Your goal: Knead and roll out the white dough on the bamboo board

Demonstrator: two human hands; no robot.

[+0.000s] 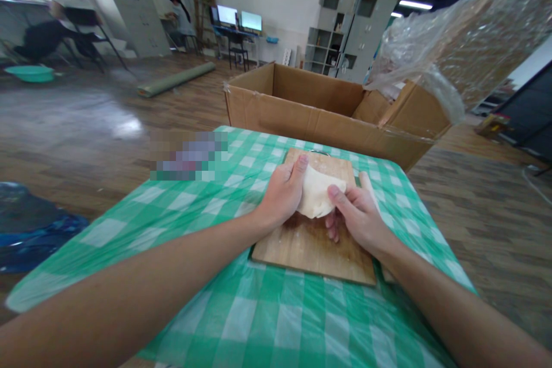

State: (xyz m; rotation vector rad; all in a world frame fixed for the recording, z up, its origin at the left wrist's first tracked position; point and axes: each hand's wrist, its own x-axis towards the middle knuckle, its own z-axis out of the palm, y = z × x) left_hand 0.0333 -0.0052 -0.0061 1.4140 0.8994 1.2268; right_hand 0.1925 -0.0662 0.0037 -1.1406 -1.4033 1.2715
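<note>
A pale, flattened piece of dough (pixel 318 194) is stretched between my two hands, above a wooden cutting board (pixel 310 253). My left hand (pixel 284 190) is closed on its left edge, thumb on top. At the right edge, my right hand (pixel 356 213) pinches the dough between thumb and fingers, with some fingertips hanging below. The board has a metal ring at its far end and traces of white powder. To its right lies a rolling pin (pixel 368 188), partly hidden by my right hand and forearm.
A green-and-white checked plastic cloth (pixel 207 276) covers the table. Beyond the far edge stands a large open cardboard box (pixel 302 106) with clear plastic wrap (pixel 422 63). A blurred-out item (pixel 190 155) lies at the left edge. Two people sit in the background.
</note>
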